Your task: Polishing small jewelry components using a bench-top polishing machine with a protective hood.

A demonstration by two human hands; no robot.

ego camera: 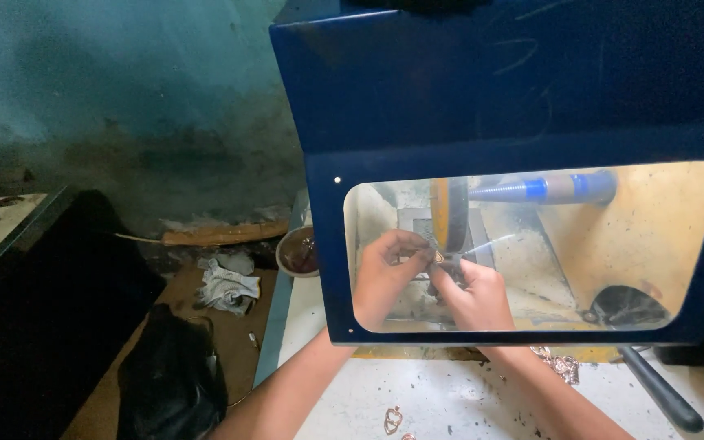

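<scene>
— Where both hands meet behind the clear window, what is that between them?

— A small metal pendant [438, 257], coppery and thin, pressed against the rim of the orange polishing wheel [442, 213]. The left hand [385, 273] pinches it from one side with thumb and forefinger closed on it; the right hand [476, 292] does the same from the other side, fingers [450, 275] curled tight around its lower edge.

— How would it handle?

— Light and stiff, I'd judge, but small enough to slip or be snatched away, so a hold on its outer edges with both thumbs close behind seems the safe place.

— And around the fingers?

— Just above them runs the tapered spindle [543, 188], blue-banded, carrying the wheel. Enclosing it all is the dark blue hood [417, 98], with the window [613, 244] in front of the hands. Below the wrists, on the dusty white bench [450, 391], lie more pendants: a heart-shaped one [393, 419] near the left forearm, a tangle of pieces [560, 363] beside the right. Farther left of the fingers sit a small bowl [297, 251], a crumpled rag [228, 289] and a black bag [171, 379].
</scene>
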